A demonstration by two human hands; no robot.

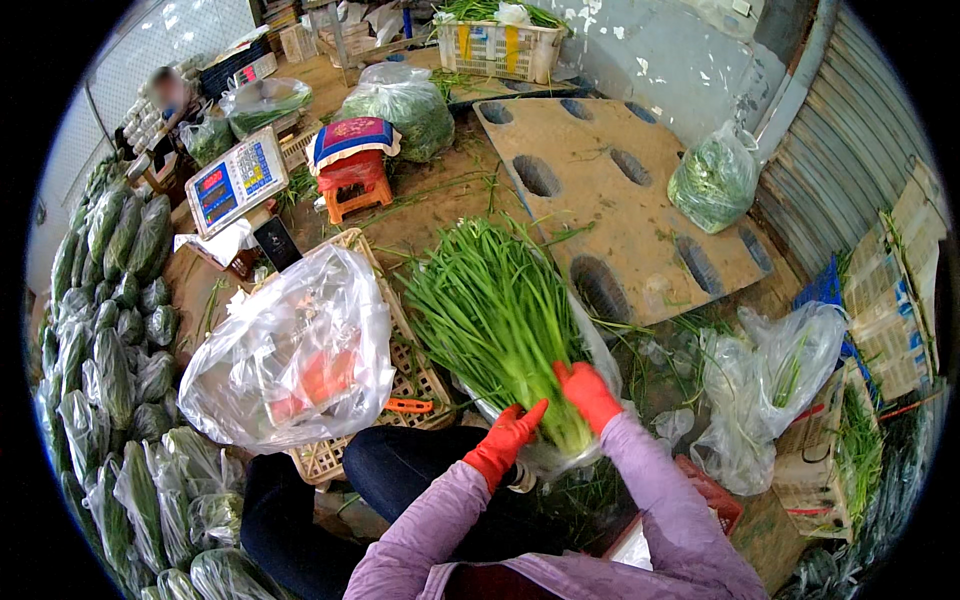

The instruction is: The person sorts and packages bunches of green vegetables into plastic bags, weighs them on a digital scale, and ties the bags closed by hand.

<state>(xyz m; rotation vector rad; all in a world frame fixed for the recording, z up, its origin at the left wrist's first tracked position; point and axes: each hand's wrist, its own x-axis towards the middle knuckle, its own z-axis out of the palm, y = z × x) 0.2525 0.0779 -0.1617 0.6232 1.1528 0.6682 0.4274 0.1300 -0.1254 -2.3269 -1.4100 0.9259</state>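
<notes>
A thick heap of long green chives [490,300] lies in front of me on a pale plastic sheet, leaf tips pointing away and paler stem ends toward me. My right hand [588,393], in a red rubber glove, is closed on stems at the right of the heap. Against the left side of the stem ends rests my left hand [505,443], gloved the same way, with its visible fingers apart. Left of the heap, a clear plastic bag [300,350] with something red inside it covers part of a tan plastic crate [412,372]. An orange-handled tool [408,406] lies on that crate.
A digital scale [238,180] and an orange stool [355,170] stand ahead left. Bagged vegetables [115,330] are piled along the left. A board with oval holes [640,230] lies beyond the chives, a bag of greens [715,180] on it. Another person [165,100] sits far left.
</notes>
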